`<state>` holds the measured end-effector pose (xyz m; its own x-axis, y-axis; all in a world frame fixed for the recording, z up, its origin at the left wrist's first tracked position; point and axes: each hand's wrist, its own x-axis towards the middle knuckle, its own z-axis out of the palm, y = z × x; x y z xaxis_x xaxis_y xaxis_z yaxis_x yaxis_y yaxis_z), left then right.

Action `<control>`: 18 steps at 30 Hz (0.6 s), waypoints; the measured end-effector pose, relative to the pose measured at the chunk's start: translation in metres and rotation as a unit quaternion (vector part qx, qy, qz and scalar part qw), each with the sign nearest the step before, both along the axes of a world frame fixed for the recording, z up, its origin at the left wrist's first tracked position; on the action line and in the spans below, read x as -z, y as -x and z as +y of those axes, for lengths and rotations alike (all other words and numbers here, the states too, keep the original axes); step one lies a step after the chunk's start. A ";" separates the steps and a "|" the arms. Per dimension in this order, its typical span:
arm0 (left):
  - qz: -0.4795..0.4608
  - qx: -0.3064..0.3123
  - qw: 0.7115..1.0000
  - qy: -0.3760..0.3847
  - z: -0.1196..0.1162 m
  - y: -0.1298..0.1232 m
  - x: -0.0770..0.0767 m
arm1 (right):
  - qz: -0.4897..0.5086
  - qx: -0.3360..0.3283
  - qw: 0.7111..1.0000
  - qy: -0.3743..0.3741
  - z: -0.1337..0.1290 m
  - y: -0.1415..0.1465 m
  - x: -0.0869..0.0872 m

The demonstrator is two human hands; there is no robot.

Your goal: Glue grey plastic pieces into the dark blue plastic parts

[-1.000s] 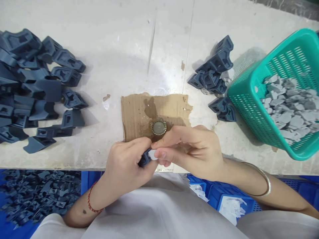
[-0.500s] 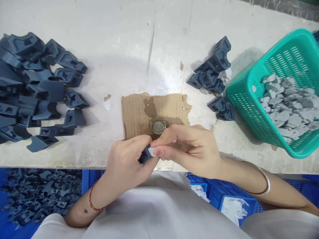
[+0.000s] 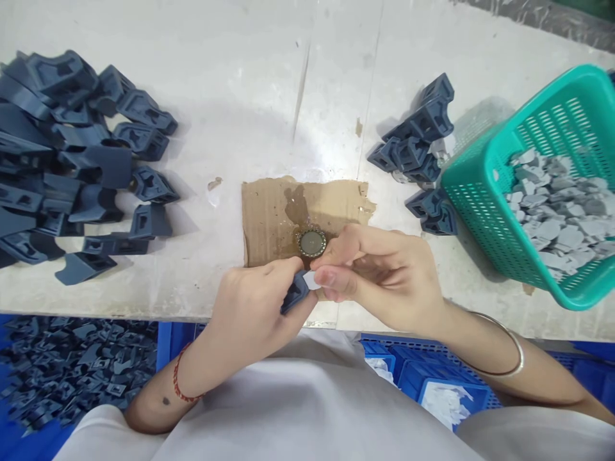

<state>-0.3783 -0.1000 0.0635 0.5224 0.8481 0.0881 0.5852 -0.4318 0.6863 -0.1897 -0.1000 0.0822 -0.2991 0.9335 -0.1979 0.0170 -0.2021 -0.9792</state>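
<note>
My left hand (image 3: 259, 307) is closed around a dark blue-grey plastic part (image 3: 294, 292), near the table's front edge. Between the thumb and forefinger of my right hand (image 3: 384, 275) is a small light grey piece (image 3: 311, 280), which meets the right end of the dark part. Just beyond my fingertips, a round metal cap-like disc (image 3: 312, 243) with a beaded rim sits on a torn piece of cardboard (image 3: 264, 218).
Many dark parts (image 3: 96, 160) are piled at the left, and several more (image 3: 418, 134) stand right of centre. A green basket (image 3: 485, 186) holds light grey pieces (image 3: 567, 224). Below the table edge are blue crates, one with dark parts (image 3: 91, 365), others with white scraps (image 3: 444, 400).
Both hands have shifted slightly right with their pieces. More of the dark part shows between my left fingers. The table scene has also shifted a little in view.
</note>
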 end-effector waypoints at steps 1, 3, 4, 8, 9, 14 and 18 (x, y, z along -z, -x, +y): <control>0.003 0.000 1.000 -0.005 0.000 0.000 0.000 | -0.005 0.001 1.000 -0.002 0.000 0.000 0.000; 0.000 0.001 1.000 -0.016 0.000 -0.001 0.000 | -0.027 0.000 0.999 -0.019 -0.001 -0.001 0.001; 0.000 0.004 1.000 -0.020 0.000 -0.001 0.001 | -0.039 -0.002 0.999 -0.031 -0.002 -0.001 0.001; -0.005 0.008 0.999 -0.037 -0.001 0.001 0.002 | -0.070 -0.011 0.995 -0.067 -0.003 -0.002 0.002; -0.005 0.007 0.999 -0.039 -0.001 0.002 0.003 | -0.070 -0.012 0.995 -0.073 -0.003 -0.002 0.003; -0.024 0.007 0.999 -0.026 0.000 0.001 0.003 | -0.046 -0.019 0.990 -0.131 -0.001 0.000 0.007; -0.065 -0.003 0.997 0.044 0.001 0.001 -0.001 | -0.017 -0.013 0.993 -0.115 0.000 -0.004 0.003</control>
